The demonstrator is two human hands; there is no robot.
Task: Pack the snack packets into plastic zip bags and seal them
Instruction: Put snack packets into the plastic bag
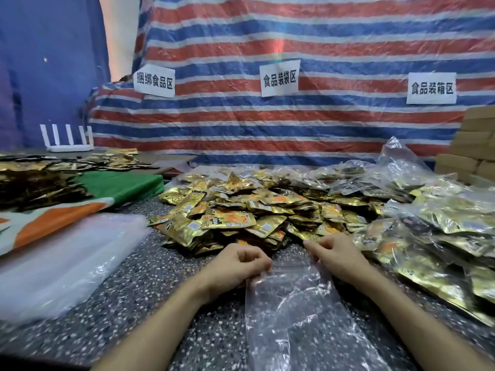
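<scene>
Now | left grip (238, 266) and right grip (338, 259) pinch empty zip bag (290, 306) mouth | filled bags (442, 231) right | loose packets (241, 215) ahead

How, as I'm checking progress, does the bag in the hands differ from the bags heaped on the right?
The held zip bag is empty and flat; the heaped bags bulge with gold snack packets. The left hand and right hand pinch the held zip bag's mouth; nothing touches the heaped bags. Both are clear plastic.

Left hand (238, 266), right hand (340, 259): pinch grip on bag (292, 311)
</scene>
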